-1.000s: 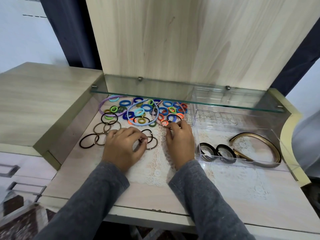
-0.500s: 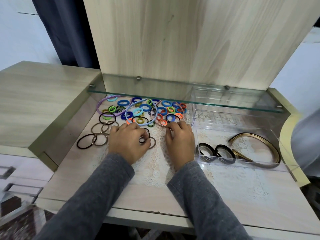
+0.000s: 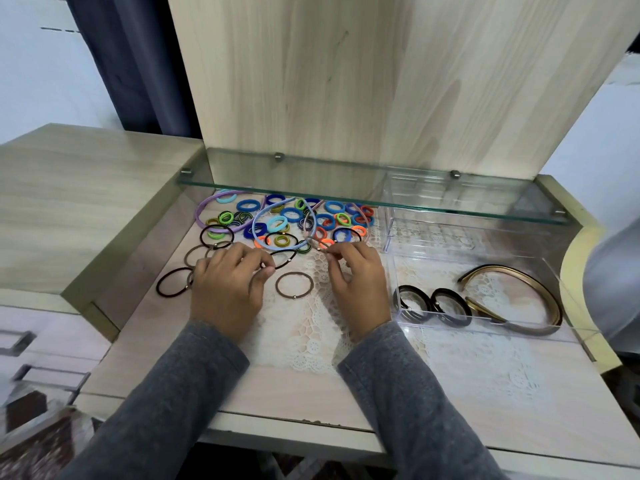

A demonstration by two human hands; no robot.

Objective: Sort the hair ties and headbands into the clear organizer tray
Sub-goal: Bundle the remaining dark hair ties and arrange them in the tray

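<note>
- Two hands worked low on the lace mat, grey sleeves trailing back to 6 o'clock.
- The left hand was curled, thumb and forefinger pinching the near end of a black hair tie that ran off toward 1 o'clock.
- The right hand was curled too, its fingertips drawn together at the near tip of a pink headband; whether they actually gripped it, I couldn't tell.
- Between the hands lay a brown hair tie, flat and untouched.
- At 12 o'clock sat the pile of coloured ties, half under the glass shelf, with a light blue headband and a purple headband looped through it.
- More dark ties lay at 9 o'clock of the left hand.
- The clear organizer tray stood at 3 o'clock; its near compartment held two bundles of black ties and the gold headbands.
</note>
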